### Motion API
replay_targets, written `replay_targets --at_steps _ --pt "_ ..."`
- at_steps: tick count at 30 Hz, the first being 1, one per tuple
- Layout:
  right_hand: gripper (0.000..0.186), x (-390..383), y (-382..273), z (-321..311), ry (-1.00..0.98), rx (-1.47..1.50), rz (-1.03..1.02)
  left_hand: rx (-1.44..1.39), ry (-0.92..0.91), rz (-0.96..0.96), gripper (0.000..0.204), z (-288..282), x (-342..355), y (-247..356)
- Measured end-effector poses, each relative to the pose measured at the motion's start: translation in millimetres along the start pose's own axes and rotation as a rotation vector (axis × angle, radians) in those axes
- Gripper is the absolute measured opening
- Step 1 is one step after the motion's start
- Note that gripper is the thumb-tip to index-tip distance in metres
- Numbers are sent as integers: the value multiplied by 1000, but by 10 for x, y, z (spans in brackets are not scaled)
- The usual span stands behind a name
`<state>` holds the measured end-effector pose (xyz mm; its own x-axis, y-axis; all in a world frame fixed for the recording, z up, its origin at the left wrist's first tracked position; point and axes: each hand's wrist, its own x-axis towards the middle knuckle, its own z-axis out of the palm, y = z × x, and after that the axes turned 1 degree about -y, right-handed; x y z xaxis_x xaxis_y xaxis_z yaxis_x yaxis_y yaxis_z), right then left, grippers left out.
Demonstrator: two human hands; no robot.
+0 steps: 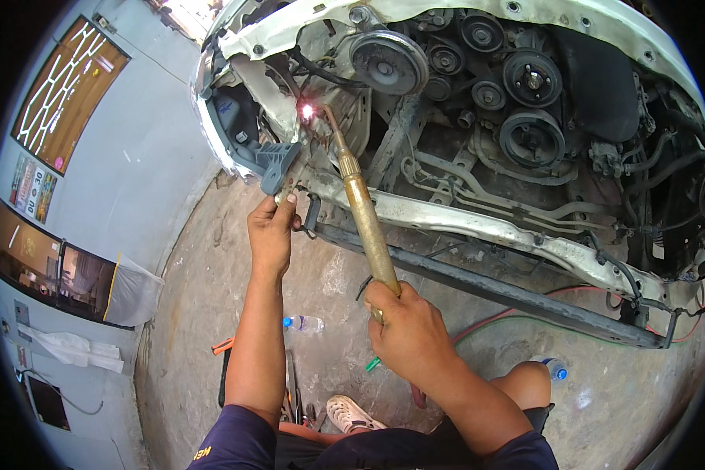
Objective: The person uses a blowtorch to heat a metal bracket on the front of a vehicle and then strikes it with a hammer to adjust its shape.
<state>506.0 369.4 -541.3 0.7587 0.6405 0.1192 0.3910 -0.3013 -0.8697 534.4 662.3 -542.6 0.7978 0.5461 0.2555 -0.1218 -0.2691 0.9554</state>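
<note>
The brass torch (pixel 372 231) is in my right hand (pixel 407 333), which is closed round its lower end. Its bent copper tip reaches a bright pinkish glow (pixel 308 110) on the white inner body panel (pixel 251 86) of the car. My left hand (pixel 270 235) has its fingers pinched at a small piece by the lower white crossmember, just below a grey plastic bracket (pixel 276 168) beside the headlamp opening; what exactly it grips is too small to make out.
Engine pulleys (pixel 531 145) show in the open front. A dark bar (pixel 478 278) runs below the crossmember, with red and green hoses (pixel 493 312) behind it. On the concrete floor lie bottles (pixel 304 323) (pixel 554 368) and several tools (pixel 294 392). A pale wall (pixel 110 117) stands left.
</note>
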Motion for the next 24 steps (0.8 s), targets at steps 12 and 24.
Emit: replay_targets --at_steps 12,24 --pt "26 -4 17 -17 2 11 -12 0 -2 0 28 2 6 -23" --pt "26 11 23 -42 -18 1 -3 -2 10 21 25 21 -1 -28"
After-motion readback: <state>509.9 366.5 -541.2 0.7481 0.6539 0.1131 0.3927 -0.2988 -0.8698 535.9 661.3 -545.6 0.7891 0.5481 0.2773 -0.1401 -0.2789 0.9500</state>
